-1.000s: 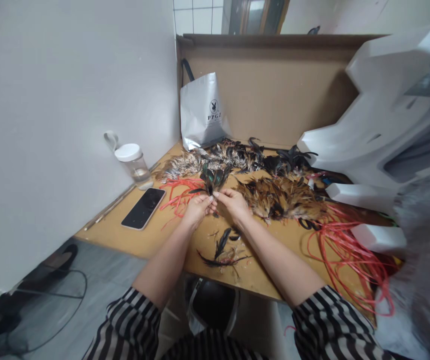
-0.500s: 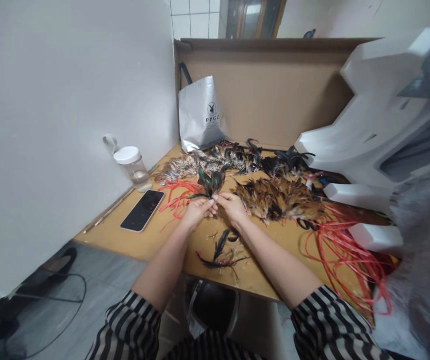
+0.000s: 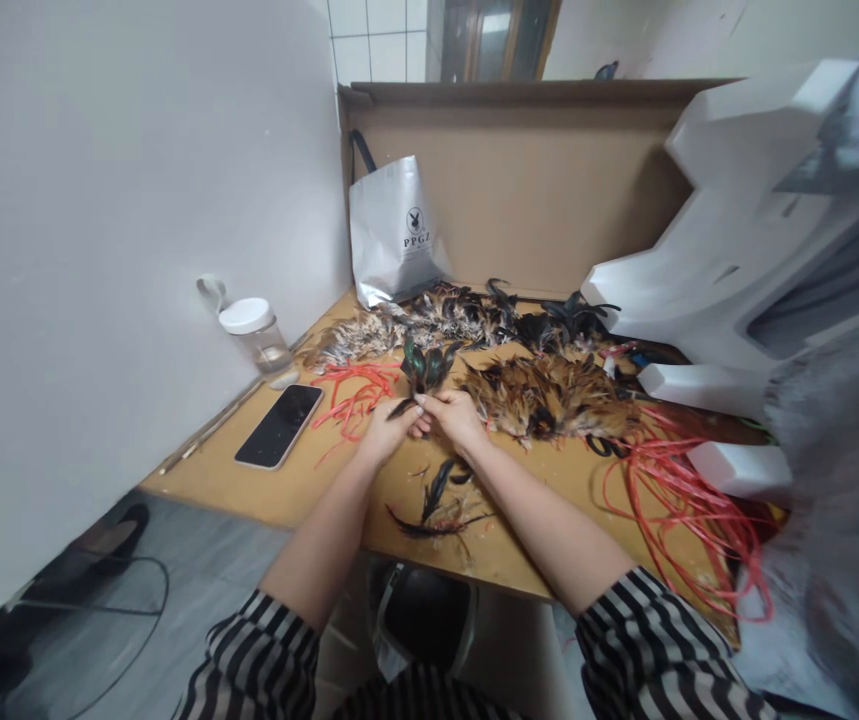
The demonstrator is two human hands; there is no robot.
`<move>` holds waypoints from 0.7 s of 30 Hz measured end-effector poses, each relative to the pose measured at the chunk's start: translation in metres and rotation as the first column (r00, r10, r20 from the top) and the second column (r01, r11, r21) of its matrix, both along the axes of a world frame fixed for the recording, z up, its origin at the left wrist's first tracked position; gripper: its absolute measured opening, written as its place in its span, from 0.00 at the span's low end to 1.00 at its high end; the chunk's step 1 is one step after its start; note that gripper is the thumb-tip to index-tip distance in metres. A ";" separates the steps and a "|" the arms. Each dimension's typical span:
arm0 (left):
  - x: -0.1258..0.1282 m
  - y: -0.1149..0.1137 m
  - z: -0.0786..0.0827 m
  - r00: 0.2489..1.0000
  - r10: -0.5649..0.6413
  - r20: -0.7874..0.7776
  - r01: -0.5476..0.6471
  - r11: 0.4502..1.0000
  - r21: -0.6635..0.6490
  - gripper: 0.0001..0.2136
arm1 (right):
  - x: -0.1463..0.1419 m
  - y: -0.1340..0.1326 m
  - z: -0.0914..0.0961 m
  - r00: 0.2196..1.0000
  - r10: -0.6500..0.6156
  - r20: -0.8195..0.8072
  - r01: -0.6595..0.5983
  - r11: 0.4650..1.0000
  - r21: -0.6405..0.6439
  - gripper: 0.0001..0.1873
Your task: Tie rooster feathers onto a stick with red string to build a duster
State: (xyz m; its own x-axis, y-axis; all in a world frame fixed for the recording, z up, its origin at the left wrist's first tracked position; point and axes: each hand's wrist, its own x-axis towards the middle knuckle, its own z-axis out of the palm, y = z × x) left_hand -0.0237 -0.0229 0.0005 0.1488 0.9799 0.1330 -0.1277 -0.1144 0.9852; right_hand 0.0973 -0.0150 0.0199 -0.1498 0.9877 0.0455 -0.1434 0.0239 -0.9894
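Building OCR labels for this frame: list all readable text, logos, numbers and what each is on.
"PPGZ": on the silver bag, under a small rabbit-head logo.
Phone: screen dark, no text.
Jar: no label readable.
Feather bundle pinched by left hand and right hand: no text.
Nothing else legible.

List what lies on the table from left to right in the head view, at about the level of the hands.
Jar → phone → small tangle of red cords → left hand → dark feather bunch, pinched by both hands → right hand → brown feather pile → big tangle of red cords.
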 end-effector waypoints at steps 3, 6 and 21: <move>0.000 0.000 0.001 1.000 0.007 0.030 -0.007 1.000 -0.019 0.11 | 0.011 0.013 0.002 0.995 0.088 0.049 -0.090 0.996 0.027 0.19; -0.002 0.001 0.002 0.987 0.080 0.139 -0.068 0.994 -0.087 0.12 | 0.041 0.042 0.010 0.954 -0.051 0.297 -0.006 0.982 0.189 0.14; -0.006 0.001 0.008 0.916 0.137 0.377 -0.070 0.980 -0.186 0.12 | 0.106 0.097 0.030 0.245 -0.427 0.870 0.083 0.904 0.420 0.09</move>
